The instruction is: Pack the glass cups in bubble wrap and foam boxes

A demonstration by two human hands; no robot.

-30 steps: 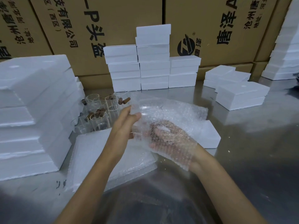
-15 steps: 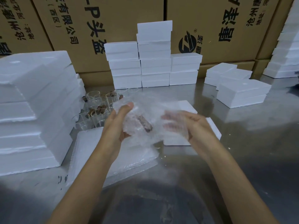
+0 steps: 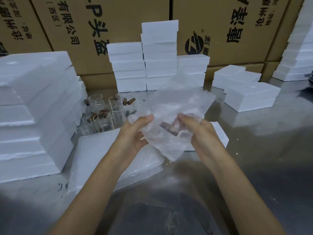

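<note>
A sheet of bubble wrap is folded around a glass cup with a brown handle, held above the table between both hands. My left hand grips the wrapped bundle from the left, thumb on top. My right hand grips it from the right, fingers curled over the wrap. Several bare glass cups with wooden handles stand at the left behind my left hand. A low foam box lies just beyond my right hand, mostly hidden by the wrap.
A pile of bubble wrap sheets lies under my left forearm. Foam box stacks stand at the left, the back centre and the right. Cardboard cartons wall the back. The steel table runs to the right.
The right hand came out from under the sheet and now grips the bundle from the side. The wrap has been folded around the cup, its loose end now sticking up at the back.
</note>
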